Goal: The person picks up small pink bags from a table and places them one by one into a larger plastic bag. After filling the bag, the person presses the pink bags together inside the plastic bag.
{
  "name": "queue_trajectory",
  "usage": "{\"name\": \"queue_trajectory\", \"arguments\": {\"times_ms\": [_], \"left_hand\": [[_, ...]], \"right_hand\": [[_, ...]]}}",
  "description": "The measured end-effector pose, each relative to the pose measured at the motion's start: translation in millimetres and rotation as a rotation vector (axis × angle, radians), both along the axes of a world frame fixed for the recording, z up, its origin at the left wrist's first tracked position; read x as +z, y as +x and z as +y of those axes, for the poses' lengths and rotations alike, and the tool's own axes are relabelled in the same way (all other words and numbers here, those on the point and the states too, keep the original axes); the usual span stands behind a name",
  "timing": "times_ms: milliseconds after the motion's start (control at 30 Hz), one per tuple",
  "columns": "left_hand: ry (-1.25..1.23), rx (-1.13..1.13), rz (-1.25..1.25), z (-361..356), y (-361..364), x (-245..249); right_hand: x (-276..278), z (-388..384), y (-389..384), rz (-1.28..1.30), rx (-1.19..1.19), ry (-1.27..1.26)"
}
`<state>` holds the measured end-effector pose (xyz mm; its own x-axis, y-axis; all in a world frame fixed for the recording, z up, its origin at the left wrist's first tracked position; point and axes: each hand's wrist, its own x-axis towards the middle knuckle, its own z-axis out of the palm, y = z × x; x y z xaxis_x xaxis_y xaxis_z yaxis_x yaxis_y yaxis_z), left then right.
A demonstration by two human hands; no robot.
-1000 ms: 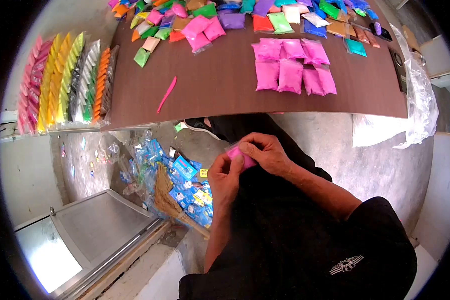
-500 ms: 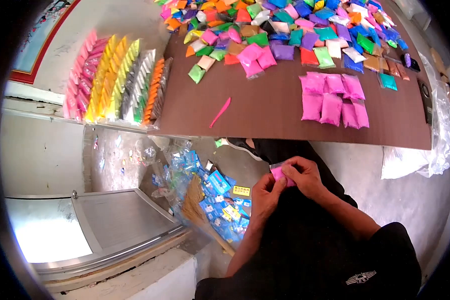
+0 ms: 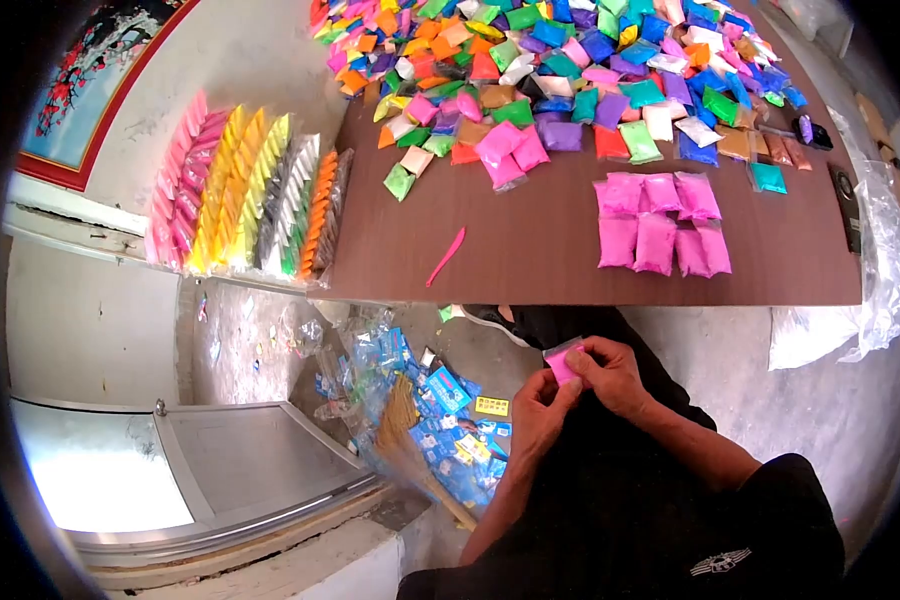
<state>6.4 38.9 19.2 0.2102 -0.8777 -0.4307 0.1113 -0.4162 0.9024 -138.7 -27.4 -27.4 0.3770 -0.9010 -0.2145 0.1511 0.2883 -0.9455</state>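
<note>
A small pink packet (image 3: 564,364) in clear plastic is pinched between my two hands, above my lap and in front of the table edge. My left hand (image 3: 544,408) grips its lower left side, thumb on top. On its right side, my right hand (image 3: 612,376) closes thumb and fingers on it. On the brown table (image 3: 530,240) lie several similar pink packets (image 3: 654,240) in two rows. To their left is a pink plastic modelling tool (image 3: 446,256). Farther back spreads a heap of multicoloured packets (image 3: 570,70).
Strips of coloured packets (image 3: 232,190) stand along the table's left side. Below, a straw broom (image 3: 400,415) lies on blue printed wrappers (image 3: 450,440) on the floor. Clear plastic sheeting (image 3: 882,260) hangs at the right edge, near a dark phone-like object (image 3: 845,208).
The view has tilted up slightly, so the table sits lower in it. Both hands still hold the pink packet, and my fingers have shifted a little on it.
</note>
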Motion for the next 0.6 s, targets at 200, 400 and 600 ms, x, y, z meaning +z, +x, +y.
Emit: {"name": "queue_trajectory", "arguments": {"times_ms": [200,400,600], "left_hand": [[-0.026,0.046,0.013,-0.2,3.7,-2.9],[-0.026,0.046,-0.029,-2.6,-4.1,2.7],[0.021,0.054,-0.051,-7.0,-5.2,2.2]], "right_hand": [[6.1,0.5,1.1,-0.092,-0.008,-0.009],[4.1,-2.2,-3.9,-0.001,0.015,0.026],[3.3,-3.8,-3.7,-0.049,0.005,0.069]]}}
